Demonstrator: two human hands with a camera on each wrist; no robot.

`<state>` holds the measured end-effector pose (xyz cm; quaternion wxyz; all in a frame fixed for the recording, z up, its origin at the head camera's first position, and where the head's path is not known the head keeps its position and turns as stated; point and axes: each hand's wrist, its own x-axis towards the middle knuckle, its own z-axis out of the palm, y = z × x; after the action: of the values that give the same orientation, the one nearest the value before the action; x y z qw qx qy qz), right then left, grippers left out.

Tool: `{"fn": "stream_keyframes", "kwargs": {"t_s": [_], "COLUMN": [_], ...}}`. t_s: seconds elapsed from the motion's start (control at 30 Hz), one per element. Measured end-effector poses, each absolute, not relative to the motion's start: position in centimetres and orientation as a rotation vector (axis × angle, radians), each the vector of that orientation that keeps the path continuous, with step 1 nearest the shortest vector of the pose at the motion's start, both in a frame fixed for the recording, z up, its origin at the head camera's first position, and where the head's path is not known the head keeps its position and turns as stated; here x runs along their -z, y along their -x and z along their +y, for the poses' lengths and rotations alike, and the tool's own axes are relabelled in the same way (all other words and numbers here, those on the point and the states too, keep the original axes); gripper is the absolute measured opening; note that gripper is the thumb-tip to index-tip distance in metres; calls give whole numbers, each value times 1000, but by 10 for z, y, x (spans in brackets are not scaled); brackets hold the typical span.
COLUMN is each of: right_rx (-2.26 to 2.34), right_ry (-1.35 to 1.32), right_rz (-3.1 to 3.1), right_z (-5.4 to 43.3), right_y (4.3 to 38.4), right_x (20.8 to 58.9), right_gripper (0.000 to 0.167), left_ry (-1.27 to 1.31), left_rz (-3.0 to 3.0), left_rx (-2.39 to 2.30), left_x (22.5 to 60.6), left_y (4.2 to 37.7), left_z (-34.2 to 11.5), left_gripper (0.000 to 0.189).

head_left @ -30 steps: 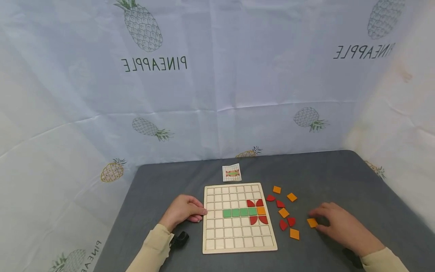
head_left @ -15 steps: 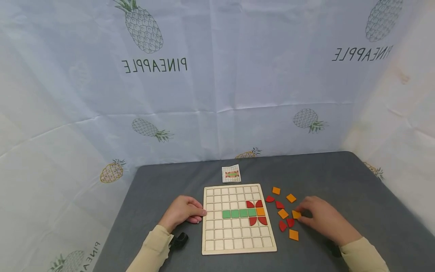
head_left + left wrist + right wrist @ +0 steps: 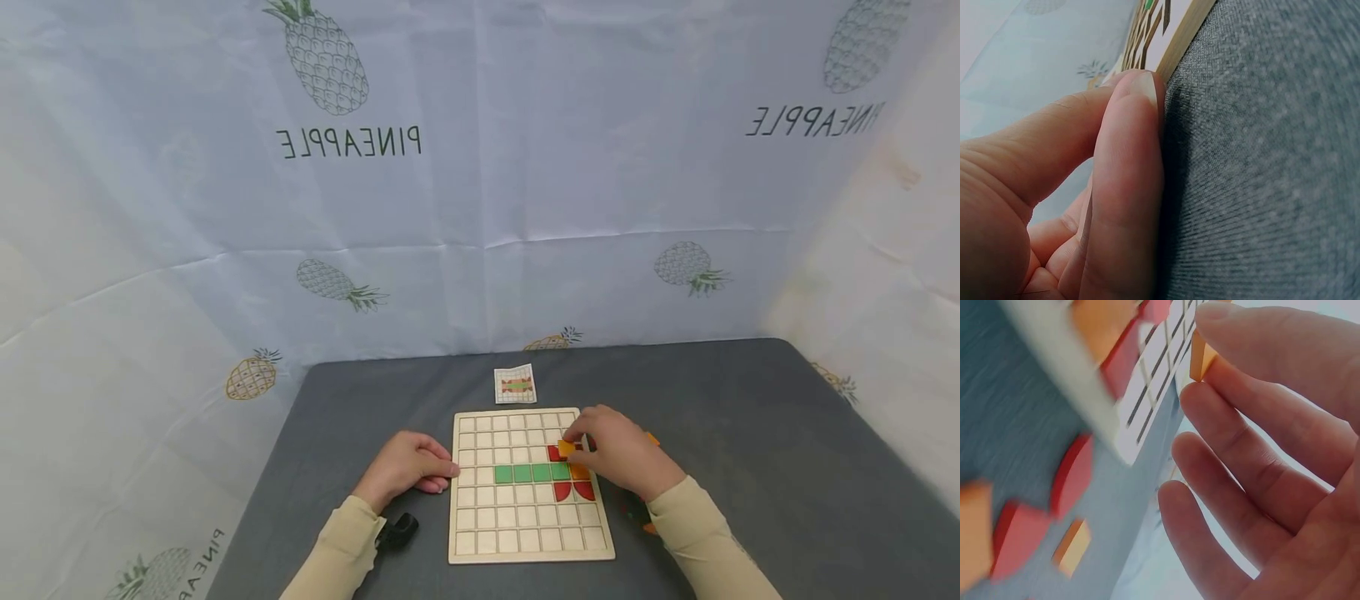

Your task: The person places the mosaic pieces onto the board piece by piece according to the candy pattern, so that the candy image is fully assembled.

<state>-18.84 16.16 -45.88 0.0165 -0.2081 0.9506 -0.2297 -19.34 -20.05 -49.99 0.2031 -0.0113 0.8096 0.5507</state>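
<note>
A wooden grid board (image 3: pixel 517 542) lies on the grey table. At its left edge my left hand (image 3: pixel 408 467) holds it between thumb and index finger; the left wrist view shows these fingertips at the board's side. My right hand (image 3: pixel 624 454) pinches an orange square tile (image 3: pixel 566 448) above the board's right part, over the red pieces there. That held tile (image 3: pixel 1199 357) is between thumb and fingers in the right wrist view. A row of green squares (image 3: pixel 522 474) ends at another orange square (image 3: pixel 579 472). Red quarter-round pieces (image 3: pixel 562 492) sit below it; those above are partly hidden.
Beyond the board lies a small printed pattern card (image 3: pixel 515 384). Loose red pieces (image 3: pixel 1072 478) and orange squares (image 3: pixel 1072 547) lie right of the board, mostly hidden by the right arm in the head view. A pineapple-print cloth (image 3: pixel 480 283) hangs behind the table.
My right hand has carried the orange square tile leftward from the table's right side, past the loose pieces, to above the board. My left hand stays at the board's left edge.
</note>
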Motion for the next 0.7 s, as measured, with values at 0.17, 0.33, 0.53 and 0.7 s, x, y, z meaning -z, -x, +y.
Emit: {"fn": "stream_keyframes", "kwargs": {"t_s": [0.17,0.33,0.53,0.7], "right_rx": [745,748,701,652], "right_ry": [651,743,834,866], "right_rz": [2931,2947,2982,2998], "right_z": [143,134,126,125], "right_y": [194,195,197,199], "right_x": [463,469,474,477], "right_gripper": [15,13,12,10], "left_ry": [28,24,28,5], "left_rz": [2254,2250,2254,2251], "left_rx": [-1541,-1548,-1555,-1566], "left_x": [502,501,501,502], "left_y": [194,194,194,194], "left_z": [-200,-200,-201,-201], "left_gripper": [34,34,33,32]}}
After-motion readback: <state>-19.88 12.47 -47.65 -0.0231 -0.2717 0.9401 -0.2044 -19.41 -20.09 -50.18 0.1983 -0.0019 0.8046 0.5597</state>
